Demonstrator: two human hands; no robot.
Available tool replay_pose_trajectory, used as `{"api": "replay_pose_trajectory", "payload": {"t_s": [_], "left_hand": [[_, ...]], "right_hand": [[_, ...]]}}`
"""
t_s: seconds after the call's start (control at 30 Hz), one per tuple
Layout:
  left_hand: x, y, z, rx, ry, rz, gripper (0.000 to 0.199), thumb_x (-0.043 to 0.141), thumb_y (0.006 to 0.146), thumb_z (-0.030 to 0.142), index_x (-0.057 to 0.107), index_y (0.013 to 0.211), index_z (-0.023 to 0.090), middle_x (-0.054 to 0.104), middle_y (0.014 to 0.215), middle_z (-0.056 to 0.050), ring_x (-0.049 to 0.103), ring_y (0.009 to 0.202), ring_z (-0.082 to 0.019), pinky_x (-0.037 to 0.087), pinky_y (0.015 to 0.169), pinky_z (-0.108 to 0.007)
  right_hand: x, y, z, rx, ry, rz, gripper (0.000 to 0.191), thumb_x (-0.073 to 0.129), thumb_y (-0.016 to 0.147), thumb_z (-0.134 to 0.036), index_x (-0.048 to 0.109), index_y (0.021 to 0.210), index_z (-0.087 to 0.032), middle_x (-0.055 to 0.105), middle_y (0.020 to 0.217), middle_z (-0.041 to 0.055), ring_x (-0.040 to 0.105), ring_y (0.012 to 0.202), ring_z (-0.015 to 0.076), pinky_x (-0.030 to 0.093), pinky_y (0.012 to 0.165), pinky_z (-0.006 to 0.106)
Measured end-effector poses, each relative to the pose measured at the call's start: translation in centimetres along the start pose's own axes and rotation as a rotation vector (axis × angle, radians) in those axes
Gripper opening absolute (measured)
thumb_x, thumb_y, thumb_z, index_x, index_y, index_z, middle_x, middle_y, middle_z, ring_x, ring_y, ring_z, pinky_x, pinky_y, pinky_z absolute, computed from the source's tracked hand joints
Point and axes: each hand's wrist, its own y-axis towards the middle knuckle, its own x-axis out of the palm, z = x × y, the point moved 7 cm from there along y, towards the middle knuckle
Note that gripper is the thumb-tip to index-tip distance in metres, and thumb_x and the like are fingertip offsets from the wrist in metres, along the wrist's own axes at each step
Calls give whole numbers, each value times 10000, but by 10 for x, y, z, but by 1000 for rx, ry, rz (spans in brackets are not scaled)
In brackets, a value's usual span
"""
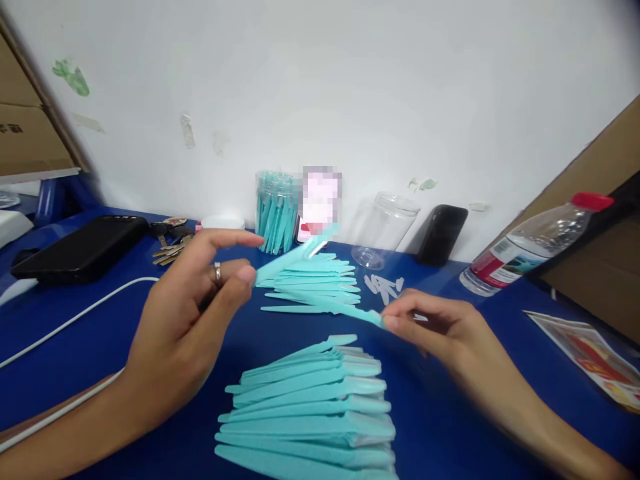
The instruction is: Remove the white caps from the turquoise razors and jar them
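My left hand [185, 327], with a ring on one finger, pinches the handle end of a turquoise eyebrow razor [293, 259] between thumb and fingers; its head points up and away. Opposite it, my right hand [445, 330] grips a second turquoise eyebrow razor [357, 312] by its head end, the handle reaching left. Below the hands lies a large pile of razors [310, 427] with clear caps over their heads. Behind is another group of razors [320, 277]. Several small translucent caps [384, 287] lie loose near my right fingertips.
Against the wall stand a jar full of razors [276, 217], a pixelated screen [321, 200], a clear jar [383, 230] and a black phone [443, 235]. A tilted water bottle [525, 250] and a packet [593, 353] are right; a black device [83, 247], keys [173, 250] and white cable [85, 313] left.
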Motion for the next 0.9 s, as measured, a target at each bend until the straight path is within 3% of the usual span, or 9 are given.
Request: {"api": "replay_pose_trajectory", "payload": {"t_s": [0.07,0.2,0.37,0.67,0.9], "left_hand": [[-2,4,-5,-35,-51,7,252,575,1076,473,617,1248,292,378,643,74,336,529,-140,248,458,-268],[6,8,-10,-70,-94,-71,241,589,1064,458,634,1177,250,308,617,90,260,514,-135,202,432,-278],[13,6,-7,-59,-70,-115,165,540,1081,345,633,1141,223,335,609,100,273,507,-121,214,435,-268],[14,4,-6,-20,-26,-142,161,531,1099,356,628,1160,243,333,602,103,269,499,-121,195,423,-263],[14,4,-6,-49,22,-147,192,521,1093,378,625,1164,234,319,597,100,267,498,-119,192,418,-258]], "right_hand": [[4,-10,-15,-125,-58,-14,205,797,894,-365,791,722,-254,641,695,-6,547,636,149,448,563,250],[21,-34,-37,-398,-155,-141,114,747,960,-192,810,917,-276,692,755,-16,646,660,138,515,577,226],[33,-52,-41,-607,-194,-174,171,716,958,-94,777,973,-253,686,783,1,678,681,146,541,590,239],[38,-49,-47,-672,-300,-189,152,685,924,-120,756,900,-253,704,714,36,674,612,202,555,508,312],[38,-51,-44,-627,-492,-207,153,643,920,-169,758,855,-246,736,774,72,713,678,240,567,555,353]]}}
